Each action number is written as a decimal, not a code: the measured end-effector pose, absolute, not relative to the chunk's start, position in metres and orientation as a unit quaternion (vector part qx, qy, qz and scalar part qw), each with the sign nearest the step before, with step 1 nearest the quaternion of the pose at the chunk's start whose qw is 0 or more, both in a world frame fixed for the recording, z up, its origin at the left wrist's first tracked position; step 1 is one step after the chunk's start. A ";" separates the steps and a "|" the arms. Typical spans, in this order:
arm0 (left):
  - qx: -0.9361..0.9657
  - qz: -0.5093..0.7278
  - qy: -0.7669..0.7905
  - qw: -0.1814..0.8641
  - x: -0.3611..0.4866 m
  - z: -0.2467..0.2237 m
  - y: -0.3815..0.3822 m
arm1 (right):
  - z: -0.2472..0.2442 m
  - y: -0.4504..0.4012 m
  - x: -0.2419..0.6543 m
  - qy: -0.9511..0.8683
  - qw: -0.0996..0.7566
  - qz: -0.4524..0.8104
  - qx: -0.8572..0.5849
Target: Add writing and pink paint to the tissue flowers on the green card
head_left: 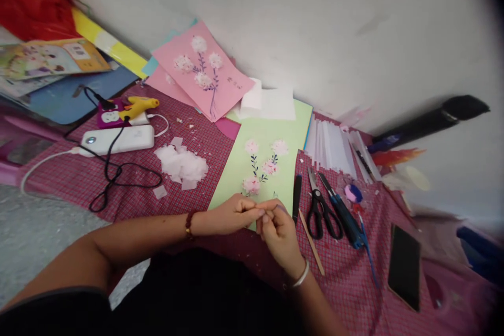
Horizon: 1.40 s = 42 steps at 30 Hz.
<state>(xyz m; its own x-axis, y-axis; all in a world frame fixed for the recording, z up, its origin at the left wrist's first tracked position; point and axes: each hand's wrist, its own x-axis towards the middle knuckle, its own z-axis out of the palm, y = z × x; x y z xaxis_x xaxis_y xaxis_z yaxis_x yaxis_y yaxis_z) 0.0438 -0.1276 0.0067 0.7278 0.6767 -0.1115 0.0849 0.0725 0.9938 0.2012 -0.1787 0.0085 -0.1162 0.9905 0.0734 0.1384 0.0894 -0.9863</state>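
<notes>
My left hand (236, 213) and my right hand (279, 230) meet over the near edge of a light green sheet (228, 184). Both are closed, fingertips pinched together; whatever lies between them is too small or hidden to make out. Pink-white puffy paper flowers (251, 185) with painted dark stems and leaves decorate the sheet just beyond my fingers. To the left lies a loose heap of small white paper squares (181, 164). A wooden stick (311, 244) rests close to my right hand, beside black-handled scissors (318, 205).
A blue-black cutter (342, 210), thin blue brush (369, 252) and phone (405, 266) lie right. White paper strips (331, 147) sit behind. A finished-looking pink flower sheet (228, 76) leans against the wall. Left are a white power bank (118, 139), cables and a yellow glue gun (137, 107).
</notes>
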 end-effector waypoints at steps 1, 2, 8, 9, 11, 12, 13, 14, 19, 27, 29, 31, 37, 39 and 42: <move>0.646 0.221 0.294 0.668 0.044 0.007 -0.128 | 0.008 -0.179 0.202 -0.593 0.450 0.450 -0.493; 0.649 0.223 0.295 0.665 0.045 0.008 -0.128 | 0.008 -0.180 0.203 -0.602 0.447 0.433 -0.500; 0.670 0.230 0.296 0.641 0.045 0.011 -0.128 | 0.002 -0.183 0.204 -0.614 0.449 0.406 -0.506; 0.663 0.225 0.291 0.652 0.045 0.011 -0.127 | 0.002 -0.183 0.204 -0.610 0.448 0.418 -0.503; 0.643 0.217 0.285 0.677 0.044 0.013 -0.126 | 0.003 -0.184 0.204 -0.602 0.441 0.448 -0.493; 0.636 0.211 0.285 0.685 0.044 0.013 -0.125 | 0.003 -0.185 0.205 -0.600 0.436 0.458 -0.490; 0.631 0.205 0.290 0.689 0.043 0.013 -0.125 | 0.004 -0.185 0.205 -0.601 0.432 0.461 -0.490; 0.630 0.198 0.297 0.690 0.042 0.014 -0.124 | 0.005 -0.185 0.206 -0.604 0.429 0.458 -0.491; 0.627 0.180 0.309 0.692 0.041 0.013 -0.122 | 0.007 -0.182 0.207 -0.625 0.420 0.448 -0.482; 0.574 0.213 0.321 0.722 0.049 0.012 -0.127 | -0.001 -0.177 0.206 -0.615 0.438 0.445 -0.482; 0.574 0.220 0.324 0.719 0.052 0.014 -0.127 | -0.001 -0.176 0.205 -0.611 0.451 0.438 -0.481; 0.574 0.223 0.319 0.721 0.053 0.016 -0.128 | 0.001 -0.177 0.204 -0.606 0.462 0.437 -0.478; 0.575 0.261 0.308 0.712 0.048 0.018 -0.125 | 0.003 -0.178 0.201 -0.558 0.462 0.498 -0.475; 0.609 0.285 0.322 0.667 0.045 0.021 -0.122 | 0.003 -0.177 0.200 -0.560 0.461 0.484 -0.491; 0.658 0.294 0.348 0.600 0.043 0.024 -0.118 | 0.003 -0.175 0.201 -0.586 0.452 0.441 -0.508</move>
